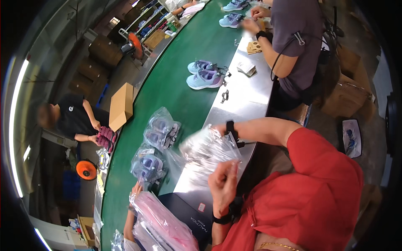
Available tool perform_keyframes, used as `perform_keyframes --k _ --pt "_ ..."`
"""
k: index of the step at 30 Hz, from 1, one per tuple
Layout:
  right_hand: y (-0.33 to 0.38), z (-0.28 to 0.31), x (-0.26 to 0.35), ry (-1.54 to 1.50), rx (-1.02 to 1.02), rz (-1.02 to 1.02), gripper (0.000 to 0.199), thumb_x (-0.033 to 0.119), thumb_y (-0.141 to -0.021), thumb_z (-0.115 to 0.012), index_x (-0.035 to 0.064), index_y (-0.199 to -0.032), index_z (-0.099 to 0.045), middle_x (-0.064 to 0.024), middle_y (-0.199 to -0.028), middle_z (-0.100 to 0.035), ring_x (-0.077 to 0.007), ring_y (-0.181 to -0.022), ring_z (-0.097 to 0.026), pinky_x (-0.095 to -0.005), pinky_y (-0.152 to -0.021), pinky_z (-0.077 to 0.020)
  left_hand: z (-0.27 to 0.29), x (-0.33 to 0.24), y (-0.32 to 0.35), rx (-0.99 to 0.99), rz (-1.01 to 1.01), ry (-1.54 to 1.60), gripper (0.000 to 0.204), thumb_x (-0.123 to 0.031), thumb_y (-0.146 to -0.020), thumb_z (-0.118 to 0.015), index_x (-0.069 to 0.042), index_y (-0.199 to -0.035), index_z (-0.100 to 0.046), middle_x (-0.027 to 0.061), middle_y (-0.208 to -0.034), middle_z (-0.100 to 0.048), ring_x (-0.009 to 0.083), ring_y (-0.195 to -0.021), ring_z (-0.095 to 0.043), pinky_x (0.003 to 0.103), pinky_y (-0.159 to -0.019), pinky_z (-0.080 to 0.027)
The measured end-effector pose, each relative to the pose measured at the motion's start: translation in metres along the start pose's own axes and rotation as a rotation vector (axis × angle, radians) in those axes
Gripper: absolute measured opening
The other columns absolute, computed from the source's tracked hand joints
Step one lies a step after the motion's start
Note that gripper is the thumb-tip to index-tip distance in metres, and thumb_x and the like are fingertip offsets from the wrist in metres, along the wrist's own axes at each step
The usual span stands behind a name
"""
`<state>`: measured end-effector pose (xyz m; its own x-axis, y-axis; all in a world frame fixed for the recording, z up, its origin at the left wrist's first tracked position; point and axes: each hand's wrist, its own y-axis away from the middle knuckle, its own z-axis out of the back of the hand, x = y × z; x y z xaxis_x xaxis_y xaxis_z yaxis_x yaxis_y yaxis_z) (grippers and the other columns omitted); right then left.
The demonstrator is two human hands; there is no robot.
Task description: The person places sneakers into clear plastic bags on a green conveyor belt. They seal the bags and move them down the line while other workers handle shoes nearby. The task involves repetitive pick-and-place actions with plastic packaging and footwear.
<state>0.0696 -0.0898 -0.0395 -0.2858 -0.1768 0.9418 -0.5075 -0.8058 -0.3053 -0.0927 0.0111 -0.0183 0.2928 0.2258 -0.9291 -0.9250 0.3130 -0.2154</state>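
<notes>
Crinkled, motion-blurred clear plastic bags [205, 152] are spread between my hands above the metal ledge. My left hand [223, 184] is closed, its fingertips pinching the bag's near edge. At the far side, my right hand [217, 129] reaches into or behind the plastic, which hides its fingers. Beyond the bags, a bagged pair of light blue shoes [159, 130] rests on the green belt. A second bagged pair [147, 165] lies nearer, with another person's hand [136, 192] beside it.
Pink plastic-wrapped material [165, 217] covers part of a dark shoebox [190, 213] at the lower edge. Unbagged blue shoes [205, 78] stand farther along the green belt [167, 83]. Small black parts and card stacks [246, 69] lie on the metal ledge [238, 100]. Co-workers stand across and upper right.
</notes>
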Motion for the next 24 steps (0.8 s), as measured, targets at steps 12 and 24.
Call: perform_keyframes --k 12,24 --pt "-0.042 0.058 -0.078 -0.596 -0.218 0.172 0.033 0.023 -0.083 -0.068 -0.0002 -0.105 -0.062 -0.0079 -0.089 -0.066 -0.0147 -0.076 -0.063 -0.0270 -0.064 -0.0513 -0.026 0.016 -0.003 0.161 -0.253 -0.108 0.022 -0.004 -0.082 -0.069 -0.004 -0.101 -0.058 0.0069 -0.058 -0.050 0.0145 -0.047 -0.047 0.027 -0.046 -0.037" --pt "-0.009 0.008 -0.044 1.135 0.108 -0.227 0.023 0.018 -0.075 -0.059 0.0074 -0.094 -0.067 -0.0145 -0.081 -0.067 -0.0329 -0.075 -0.067 -0.0451 -0.065 -0.0525 0.054 0.071 -0.094 -0.868 -0.245 -0.453 0.014 -0.007 -0.095 -0.048 0.000 -0.108 -0.052 0.0006 -0.068 -0.045 0.0066 -0.048 -0.038 0.024 -0.044 -0.029"
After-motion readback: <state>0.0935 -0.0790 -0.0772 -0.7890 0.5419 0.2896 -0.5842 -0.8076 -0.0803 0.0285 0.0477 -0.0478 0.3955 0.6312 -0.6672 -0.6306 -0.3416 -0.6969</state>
